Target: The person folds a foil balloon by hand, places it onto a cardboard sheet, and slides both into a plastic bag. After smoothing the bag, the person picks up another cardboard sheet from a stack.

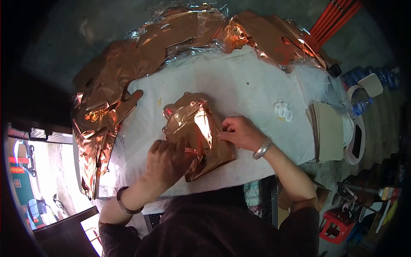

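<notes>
A shiny rose-gold foil balloon (182, 122), flat and partly folded, lies near the front of the cloth-covered table (248, 92). My left hand (166, 160) is closed on its lower left side, with the fingers curled into the crinkled foil. On the opposite side, my right hand (243, 132) pinches the balloon's right edge between thumb and fingers. Rounded lobes stick out along the balloon's upper left edge. Some of my left fingertips are hidden in the foil.
Flat foil balloons (137, 60) overlap along the table's left and far edges. A white crumpled bundle (282, 110) lies on the right, near cardboard sheets (329, 135). Orange poles (336, 19) stand beyond the far right corner. A red stool (338, 225) is below right.
</notes>
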`<state>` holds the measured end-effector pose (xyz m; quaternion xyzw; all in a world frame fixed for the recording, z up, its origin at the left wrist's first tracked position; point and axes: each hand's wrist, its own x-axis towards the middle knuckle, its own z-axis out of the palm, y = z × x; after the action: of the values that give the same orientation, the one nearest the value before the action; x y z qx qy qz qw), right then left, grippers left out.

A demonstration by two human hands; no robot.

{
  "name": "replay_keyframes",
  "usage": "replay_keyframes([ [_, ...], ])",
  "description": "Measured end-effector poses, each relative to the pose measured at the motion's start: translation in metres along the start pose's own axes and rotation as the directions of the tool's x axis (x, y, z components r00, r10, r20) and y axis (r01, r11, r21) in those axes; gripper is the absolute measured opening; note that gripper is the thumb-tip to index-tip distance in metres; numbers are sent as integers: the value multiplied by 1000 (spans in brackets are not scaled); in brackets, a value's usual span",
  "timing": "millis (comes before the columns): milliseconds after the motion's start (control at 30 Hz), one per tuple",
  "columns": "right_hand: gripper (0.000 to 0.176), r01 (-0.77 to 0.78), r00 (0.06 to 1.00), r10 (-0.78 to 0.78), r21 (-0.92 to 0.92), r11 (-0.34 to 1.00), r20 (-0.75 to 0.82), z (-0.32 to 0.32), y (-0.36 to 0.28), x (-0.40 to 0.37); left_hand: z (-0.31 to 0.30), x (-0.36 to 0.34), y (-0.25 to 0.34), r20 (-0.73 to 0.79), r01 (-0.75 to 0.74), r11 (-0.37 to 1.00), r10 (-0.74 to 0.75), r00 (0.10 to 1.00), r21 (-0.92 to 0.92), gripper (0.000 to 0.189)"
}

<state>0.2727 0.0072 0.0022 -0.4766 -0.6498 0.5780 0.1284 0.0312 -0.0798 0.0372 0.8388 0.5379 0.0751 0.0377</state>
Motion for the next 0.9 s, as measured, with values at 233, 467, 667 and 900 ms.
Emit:
replay_keyframes([
  [233, 24, 113, 975, -126, -80, 990, -185, 10, 1, 0, 34, 68, -33, -262, -284, 927, 219, 940, -245, 46],
  [467, 21, 112, 950, -144, -129, 985, -277, 9, -2, 9, 24, 111, -37, -84, -491, 834, 486, 870, -253, 50],
  [667, 20, 169, 942, -190, -101, 981, -278, 8, 1, 14, 20, 123, -47, -23, -507, 821, 520, 854, -261, 34],
  [900, 24, 277, 854, -348, -229, 933, -386, 14, 3, 14, 14, 124, -53, -68, -642, 744, 642, 764, -185, 20],
])
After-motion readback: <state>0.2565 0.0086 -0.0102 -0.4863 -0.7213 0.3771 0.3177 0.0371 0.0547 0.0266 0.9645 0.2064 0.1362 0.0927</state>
